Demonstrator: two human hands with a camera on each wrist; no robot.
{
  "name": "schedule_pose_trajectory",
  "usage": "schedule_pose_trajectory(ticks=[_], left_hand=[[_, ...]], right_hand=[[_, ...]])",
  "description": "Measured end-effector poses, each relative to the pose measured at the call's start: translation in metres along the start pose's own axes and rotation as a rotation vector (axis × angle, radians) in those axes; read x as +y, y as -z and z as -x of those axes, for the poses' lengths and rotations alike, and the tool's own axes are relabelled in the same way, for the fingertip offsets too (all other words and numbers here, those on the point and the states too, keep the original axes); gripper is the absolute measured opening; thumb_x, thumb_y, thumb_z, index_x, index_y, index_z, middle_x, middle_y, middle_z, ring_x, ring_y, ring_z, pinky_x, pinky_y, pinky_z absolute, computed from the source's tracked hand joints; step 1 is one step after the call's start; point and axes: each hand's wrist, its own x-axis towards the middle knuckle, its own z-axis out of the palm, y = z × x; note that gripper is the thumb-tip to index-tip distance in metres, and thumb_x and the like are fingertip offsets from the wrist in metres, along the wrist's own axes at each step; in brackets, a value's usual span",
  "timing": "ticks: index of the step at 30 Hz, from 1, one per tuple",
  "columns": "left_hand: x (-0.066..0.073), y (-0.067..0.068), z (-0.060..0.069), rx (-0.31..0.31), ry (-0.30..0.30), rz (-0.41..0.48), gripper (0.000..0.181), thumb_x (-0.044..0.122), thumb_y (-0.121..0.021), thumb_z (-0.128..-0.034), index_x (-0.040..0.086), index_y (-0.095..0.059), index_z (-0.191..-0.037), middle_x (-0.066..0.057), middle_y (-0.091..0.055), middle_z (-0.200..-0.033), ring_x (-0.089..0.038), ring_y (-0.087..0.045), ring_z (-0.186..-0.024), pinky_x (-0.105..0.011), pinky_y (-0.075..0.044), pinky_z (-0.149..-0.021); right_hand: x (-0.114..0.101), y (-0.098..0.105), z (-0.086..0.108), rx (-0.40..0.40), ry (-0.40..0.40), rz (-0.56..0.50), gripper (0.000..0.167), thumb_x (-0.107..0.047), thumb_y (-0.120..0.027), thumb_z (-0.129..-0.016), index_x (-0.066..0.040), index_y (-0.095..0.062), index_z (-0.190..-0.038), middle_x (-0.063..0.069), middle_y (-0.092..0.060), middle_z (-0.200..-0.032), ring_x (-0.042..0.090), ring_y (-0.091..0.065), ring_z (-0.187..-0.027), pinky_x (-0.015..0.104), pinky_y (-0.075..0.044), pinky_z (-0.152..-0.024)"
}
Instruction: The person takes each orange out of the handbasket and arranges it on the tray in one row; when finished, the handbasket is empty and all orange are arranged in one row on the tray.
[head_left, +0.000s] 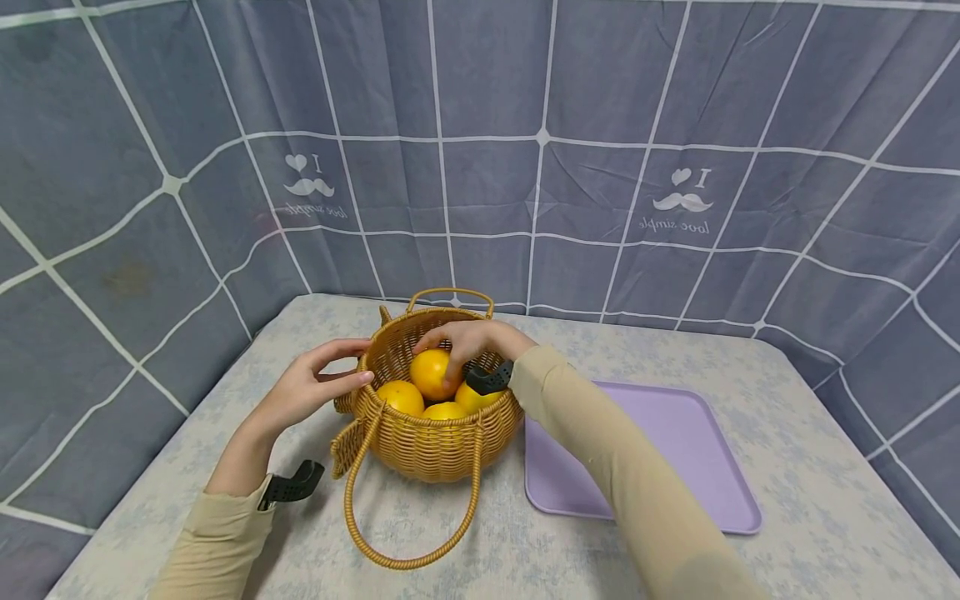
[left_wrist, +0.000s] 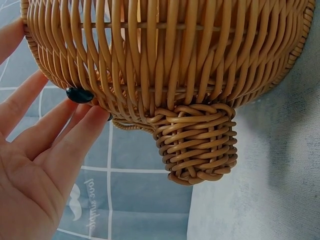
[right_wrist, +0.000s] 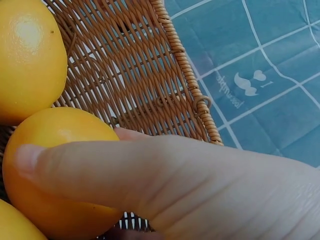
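A round wicker basket [head_left: 427, 450] holds several oranges [head_left: 400, 398]. My right hand [head_left: 472, 342] reaches inside it and grips an orange [head_left: 431, 373] lying above the others. In the right wrist view, the thumb presses across the top of that orange [right_wrist: 65, 125], while the other fingers are mostly hidden behind it. At the basket's left side, my left hand [head_left: 303, 387] touches the outer wall near the rim with nearly straight fingers. The left wrist view shows those fingertips [left_wrist: 100, 116] against the weave, near a dark oval bead [left_wrist: 80, 95].
A flat lilac tray [head_left: 675, 442] lies on the table right of the basket, partly under the right forearm. One basket handle [head_left: 412, 562] hangs down toward the front; the other handle [head_left: 450, 292] stands at the back. A grid-patterned curtain [head_left: 495, 183] surrounds the table.
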Motion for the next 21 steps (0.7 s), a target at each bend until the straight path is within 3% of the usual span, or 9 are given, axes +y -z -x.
schedule_pose_trajectory(ticks=[5, 12, 21], left_hand=[[-0.0005, 0.0004, 0.0006, -0.009, 0.016, 0.011, 0.042, 0.019, -0.063, -0.0919, 0.006, -0.053, -0.131, -0.012, -0.045, -0.138, -0.032, -0.049, -0.121, -0.040, -0.046, -0.093], [-0.0013, 0.0009, 0.0014, -0.011, 0.017, -0.010, 0.038, 0.020, -0.063, -0.0921, 0.004, -0.057, -0.126, -0.012, -0.042, -0.142, -0.032, -0.041, -0.127, -0.047, -0.044, -0.095], [-0.0019, 0.0015, 0.0014, -0.016, 0.013, -0.005, 0.038, 0.019, -0.062, -0.0924, 0.002, -0.056, -0.126, -0.013, -0.041, -0.142, -0.033, -0.041, -0.127, -0.047, -0.043, -0.095]], right_hand=[[0.0008, 0.0002, -0.0007, 0.001, -0.001, -0.025, 0.076, -0.011, -0.081, -0.070, -0.016, -0.048, -0.138, 0.006, -0.044, -0.136, 0.018, -0.047, -0.111, 0.026, -0.044, -0.089], [0.0011, -0.0002, -0.0013, 0.018, 0.005, -0.061, 0.068, -0.009, -0.081, -0.070, -0.020, -0.050, -0.130, 0.007, -0.042, -0.130, 0.020, -0.046, -0.110, 0.027, -0.045, -0.087], [0.0006, -0.0003, -0.0009, 0.019, 0.043, -0.056, 0.077, -0.007, -0.079, -0.071, -0.016, -0.044, -0.139, 0.003, -0.044, -0.135, 0.018, -0.048, -0.108, 0.027, -0.045, -0.086]])
